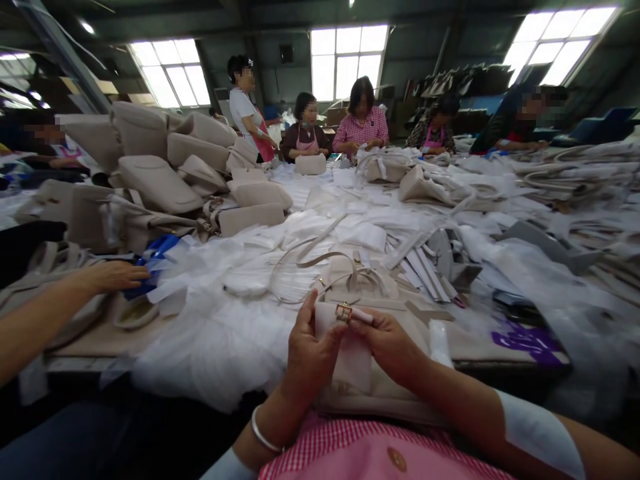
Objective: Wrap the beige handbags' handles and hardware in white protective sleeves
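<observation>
Gripping a gold buckle (343, 313) in the left hand (311, 343) and right hand (393, 340), clamping it from both sides, nearly together, above a beige handbag (390, 393) at the near edge of the table (90, 345). Seeing a white strip (363, 317) jutting right from the buckle; losing the buckle's back and some fingertips from view. Dangling a white sheet (355, 363) below, masking part of the handbag. Noting a co-worker's arm (60, 303) cut off at left, reaching near a hard-to-identify blue object (161, 250). Making out piled beige bags (155, 183) beyond, overlapping too closely for counting.
</observation>
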Action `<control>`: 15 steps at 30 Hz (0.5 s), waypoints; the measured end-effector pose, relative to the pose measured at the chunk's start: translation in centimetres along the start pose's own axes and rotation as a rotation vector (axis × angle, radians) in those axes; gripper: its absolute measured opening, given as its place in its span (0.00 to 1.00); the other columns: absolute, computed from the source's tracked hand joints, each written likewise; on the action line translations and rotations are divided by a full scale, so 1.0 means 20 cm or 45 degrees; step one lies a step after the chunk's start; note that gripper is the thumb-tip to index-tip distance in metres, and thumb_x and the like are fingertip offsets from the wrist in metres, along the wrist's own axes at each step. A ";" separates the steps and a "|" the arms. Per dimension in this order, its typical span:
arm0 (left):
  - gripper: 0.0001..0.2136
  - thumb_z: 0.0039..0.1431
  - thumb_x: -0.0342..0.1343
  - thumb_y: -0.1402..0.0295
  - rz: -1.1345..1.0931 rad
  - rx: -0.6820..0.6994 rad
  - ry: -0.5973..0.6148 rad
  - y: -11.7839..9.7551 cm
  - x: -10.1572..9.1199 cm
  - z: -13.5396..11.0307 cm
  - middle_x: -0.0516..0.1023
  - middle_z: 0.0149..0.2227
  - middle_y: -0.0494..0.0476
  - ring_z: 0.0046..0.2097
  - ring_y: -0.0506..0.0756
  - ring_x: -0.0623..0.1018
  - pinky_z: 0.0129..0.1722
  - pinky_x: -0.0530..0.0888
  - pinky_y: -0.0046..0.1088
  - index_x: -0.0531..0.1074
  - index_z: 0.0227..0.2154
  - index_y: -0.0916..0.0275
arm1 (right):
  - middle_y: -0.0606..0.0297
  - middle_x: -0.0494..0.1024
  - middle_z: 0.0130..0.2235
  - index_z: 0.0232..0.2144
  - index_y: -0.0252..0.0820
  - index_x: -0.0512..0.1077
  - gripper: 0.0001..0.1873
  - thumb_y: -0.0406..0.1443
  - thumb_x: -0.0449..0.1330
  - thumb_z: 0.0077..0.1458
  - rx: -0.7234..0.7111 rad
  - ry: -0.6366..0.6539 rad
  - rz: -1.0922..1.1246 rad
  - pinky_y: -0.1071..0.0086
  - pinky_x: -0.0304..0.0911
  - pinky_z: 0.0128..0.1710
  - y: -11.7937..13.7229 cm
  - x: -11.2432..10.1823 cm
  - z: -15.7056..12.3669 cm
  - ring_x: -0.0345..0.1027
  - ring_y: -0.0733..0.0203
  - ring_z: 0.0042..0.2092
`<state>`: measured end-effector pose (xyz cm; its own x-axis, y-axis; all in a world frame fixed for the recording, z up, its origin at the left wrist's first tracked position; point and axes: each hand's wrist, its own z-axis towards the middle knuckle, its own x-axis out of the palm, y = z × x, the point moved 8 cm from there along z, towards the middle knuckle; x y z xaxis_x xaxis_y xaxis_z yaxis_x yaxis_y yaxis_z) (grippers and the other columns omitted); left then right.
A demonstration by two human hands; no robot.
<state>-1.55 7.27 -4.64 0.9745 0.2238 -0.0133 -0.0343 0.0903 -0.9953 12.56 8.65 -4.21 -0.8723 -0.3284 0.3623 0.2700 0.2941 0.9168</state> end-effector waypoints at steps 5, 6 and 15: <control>0.26 0.52 0.65 0.56 0.204 -0.101 0.050 -0.02 0.00 -0.01 0.80 0.43 0.59 0.41 0.57 0.78 0.39 0.75 0.30 0.71 0.51 0.64 | 0.62 0.80 0.38 0.43 0.41 0.79 0.17 0.44 0.68 0.53 -0.042 -0.068 0.048 0.67 0.65 0.41 -0.02 -0.03 0.00 0.71 0.60 0.38; 0.22 0.53 0.64 0.55 0.278 -0.094 0.055 -0.03 0.00 -0.01 0.80 0.38 0.56 0.37 0.55 0.78 0.36 0.74 0.28 0.74 0.46 0.63 | 0.62 0.80 0.37 0.44 0.41 0.79 0.18 0.44 0.68 0.53 -0.032 -0.069 0.068 0.67 0.65 0.39 -0.02 -0.03 0.01 0.71 0.60 0.37; 0.13 0.54 0.65 0.57 0.669 0.335 0.042 -0.12 0.00 -0.02 0.73 0.27 0.50 0.30 0.52 0.70 0.32 0.67 0.27 0.72 0.29 0.62 | 0.65 0.77 0.27 0.28 0.37 0.80 0.15 0.43 0.72 0.42 -0.031 -0.178 -0.386 0.71 0.59 0.30 0.15 -0.05 0.03 0.65 0.64 0.29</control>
<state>-1.30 6.76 -2.30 0.8184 0.2738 -0.5053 -0.5640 0.2144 -0.7974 14.02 10.33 -1.89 -0.9615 -0.2707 0.0472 -0.0023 0.1797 0.9837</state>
